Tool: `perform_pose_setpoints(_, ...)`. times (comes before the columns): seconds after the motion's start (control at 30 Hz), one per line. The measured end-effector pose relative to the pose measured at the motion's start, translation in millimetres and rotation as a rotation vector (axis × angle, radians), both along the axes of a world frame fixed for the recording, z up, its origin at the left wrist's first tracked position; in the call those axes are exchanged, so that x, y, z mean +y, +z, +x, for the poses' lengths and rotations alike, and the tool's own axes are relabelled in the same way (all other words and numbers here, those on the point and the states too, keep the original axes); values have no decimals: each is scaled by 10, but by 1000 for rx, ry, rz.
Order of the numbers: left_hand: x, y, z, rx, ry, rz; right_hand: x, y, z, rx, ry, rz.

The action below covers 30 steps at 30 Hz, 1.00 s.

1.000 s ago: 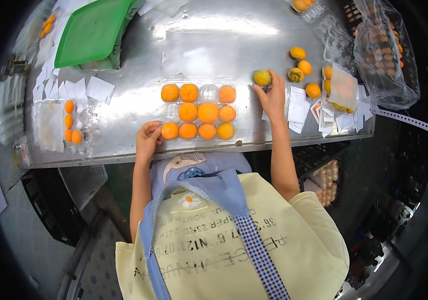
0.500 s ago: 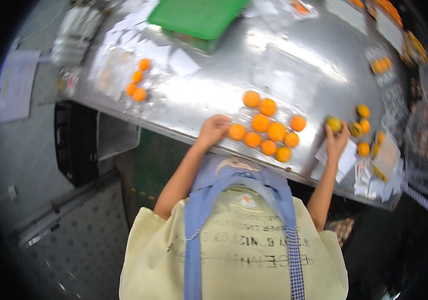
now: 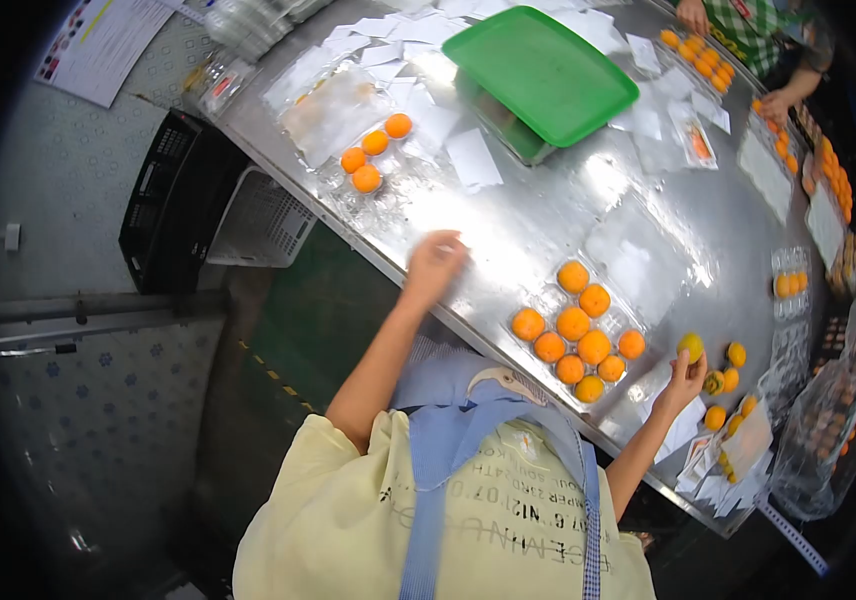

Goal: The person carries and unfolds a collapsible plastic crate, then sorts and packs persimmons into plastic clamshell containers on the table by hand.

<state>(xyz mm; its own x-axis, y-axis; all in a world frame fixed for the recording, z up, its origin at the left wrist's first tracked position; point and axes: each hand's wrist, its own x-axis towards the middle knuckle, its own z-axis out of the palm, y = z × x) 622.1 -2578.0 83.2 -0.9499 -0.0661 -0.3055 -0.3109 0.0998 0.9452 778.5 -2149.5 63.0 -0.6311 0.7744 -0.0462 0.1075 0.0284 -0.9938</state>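
Observation:
My right hand [image 3: 686,380] grips a yellow-green round fruit [image 3: 690,346] between thumb and fingers, just above the metal table's right part. Close by lie loose yellow-orange fruits [image 3: 736,354], one of them showing a dark leafy cap [image 3: 715,382]. My left hand [image 3: 436,266] hangs over the table's front edge, apart from the fruit; its fingers are blurred and partly hidden. Between my hands sits a clear plastic tray [image 3: 540,350] with several round orange fruits [image 3: 594,347] in it.
A green lid [image 3: 543,75] covers a container at the back. Orange fruits [image 3: 375,142] lie on plastic at the left, near scattered white papers [image 3: 473,158]. Another person's hand [image 3: 780,104] is at the far right among fruits. Plastic packs [image 3: 791,285] stand along the right side.
My view has turned, so the table appears rotated. My left hand has moved away from the tray of orange fruits toward the left. My right hand still holds the yellow-green fruit, now raised slightly at the fingertips.

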Motion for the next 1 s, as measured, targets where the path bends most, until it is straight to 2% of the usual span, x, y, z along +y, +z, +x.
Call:
perform_pose_setpoints(0.03, -235, 84, -126, 43, 161, -42, -103, 87, -48, 57, 11, -89)
perform_pose_setpoints(0.07, -566, -179, -285, 282, 308, -121, -207, 169, -102, 112, 21, -177)
perform_pose_setpoints(0.1, -890, -265, -442, 348, 411, -182, -308, 243, -162, 167, 64, -305)
perform_pose_setpoints(0.13, -1144, -194, -568, 320, 530, -111, -419, 319, -232, 222, 105, -431)
perform_pose_setpoints(0.17, -1471, -341, -752, 359, 628, -200, -544, 401, -307, 274, 147, -556)
perform_pose_setpoints(0.23, -1884, -364, -1048, 374, 781, -391, -886, 555, -470, 261, 217, -573)
perform_pose_setpoints(0.3, -2243, -403, -1368, 271, 852, -583, -1202, 656, -617, 243, 301, -560)
perform_pose_setpoints(0.4, -2519, -379, -1742, 204, 863, -577, -1733, 742, -945, 181, 375, -473)
perform_pose_setpoints(0.47, -2679, -493, -1845, 172, 730, -460, -2097, 778, -1210, 144, 407, -479)
perform_pose_setpoints(0.53, -2739, -580, -1877, 232, 675, -437, -2525, 933, -1563, 92, 462, -412)
perform_pose_setpoints(0.63, -2745, -495, -1793, 186, 635, -329, -3015, 1008, -2179, 73, 576, -366)
perform_pose_setpoints(0.73, -2719, -387, -1690, 396, 553, -324, -3457, 1180, -2915, 86, 743, -286)
perform_pose_setpoints(0.9, -2658, -188, -1439, 549, 346, -348, -4110, 1747, -4249, 188, 871, -66)
perform_pose_setpoints(0.97, -2681, -184, -1412, 587, 289, -349, -4490, 1934, -4704, 167, 904, 66)
perform_pose_setpoints(1.0, -2709, -203, -1424, 639, 277, -354, -4649, 1979, -4911, 79, 1007, 172)
